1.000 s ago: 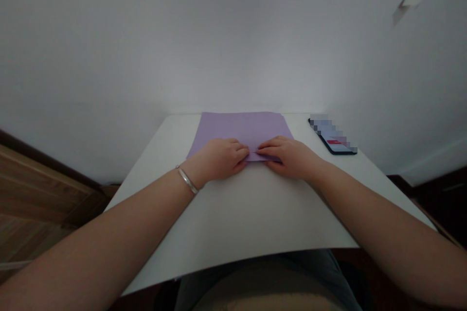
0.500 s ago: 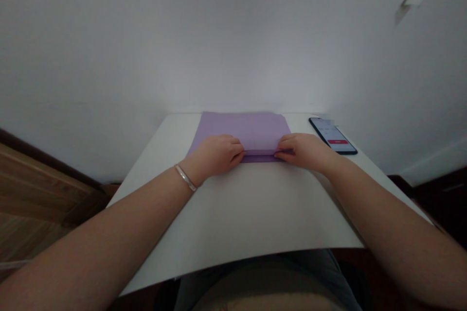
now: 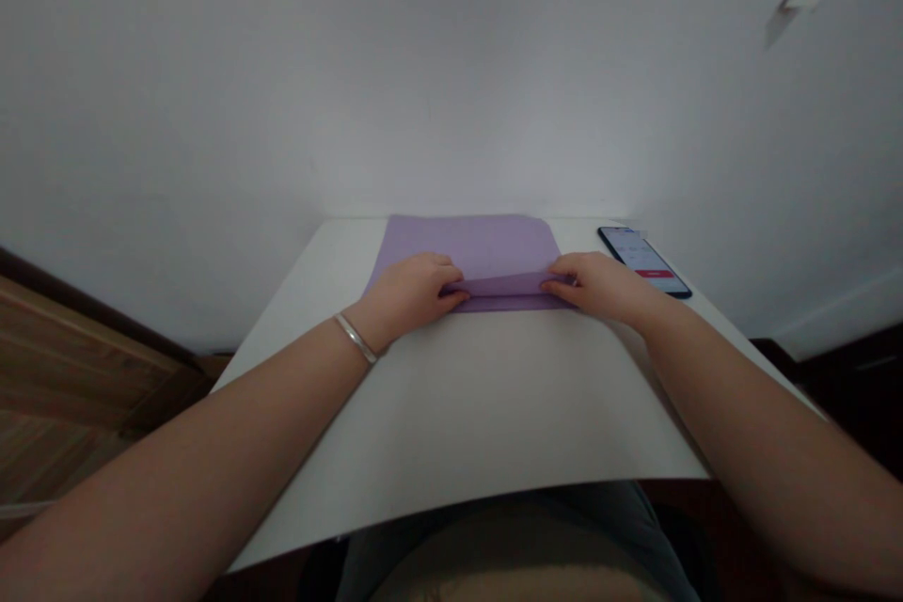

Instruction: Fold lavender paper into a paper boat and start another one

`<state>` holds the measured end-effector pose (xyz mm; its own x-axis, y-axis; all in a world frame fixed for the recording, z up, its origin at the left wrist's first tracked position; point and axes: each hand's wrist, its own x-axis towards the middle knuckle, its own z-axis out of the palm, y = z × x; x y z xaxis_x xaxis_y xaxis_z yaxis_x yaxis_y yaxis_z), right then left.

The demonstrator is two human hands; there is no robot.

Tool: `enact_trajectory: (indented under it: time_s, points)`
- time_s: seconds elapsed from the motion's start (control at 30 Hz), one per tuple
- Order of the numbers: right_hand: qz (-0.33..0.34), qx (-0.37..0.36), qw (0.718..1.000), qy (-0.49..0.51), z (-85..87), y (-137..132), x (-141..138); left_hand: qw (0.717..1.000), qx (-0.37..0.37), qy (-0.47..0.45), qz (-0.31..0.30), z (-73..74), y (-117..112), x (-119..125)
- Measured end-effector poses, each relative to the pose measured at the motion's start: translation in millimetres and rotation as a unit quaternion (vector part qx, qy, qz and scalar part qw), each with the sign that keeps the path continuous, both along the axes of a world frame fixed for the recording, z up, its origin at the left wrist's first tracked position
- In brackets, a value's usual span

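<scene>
A sheet of purple paper (image 3: 466, 245) lies on the white table against the wall. Its near edge carries a narrow folded strip, darker along the front, and the strip's upper edge lifts a little. My left hand (image 3: 416, 290) pinches the strip near its left part, thumb in front and fingers behind. At the right end, my right hand (image 3: 599, 284) grips the same strip between thumb and fingers. The paper's left and right front corners are partly hidden by my hands.
A phone (image 3: 641, 252) with a lit screen lies to the right of the paper, partly behind my right hand. The white table (image 3: 494, 404) ends at a front edge above my lap. Wooden furniture (image 3: 77, 376) stands at the left.
Both hands have shifted slightly away from me, and the right one slightly rightward. The strip between them looks wider and more raised, with its upper edge now slanting.
</scene>
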<state>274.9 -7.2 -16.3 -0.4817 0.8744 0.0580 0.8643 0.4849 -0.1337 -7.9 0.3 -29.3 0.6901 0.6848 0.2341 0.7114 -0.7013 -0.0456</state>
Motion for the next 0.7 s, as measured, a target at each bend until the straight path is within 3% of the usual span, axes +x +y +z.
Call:
enact_trajectory:
  time_s: [0.33,0.7]
  points:
    - [0.002,0.024,0.999,0.048,6.0,-5,2,0.998,0.062,0.004,0.024,9.9,-10,3]
    - [0.059,-0.006,0.997,0.049,1.4,-10,-14,1.0,0.013,0.018,-0.021,3.8,-5,3]
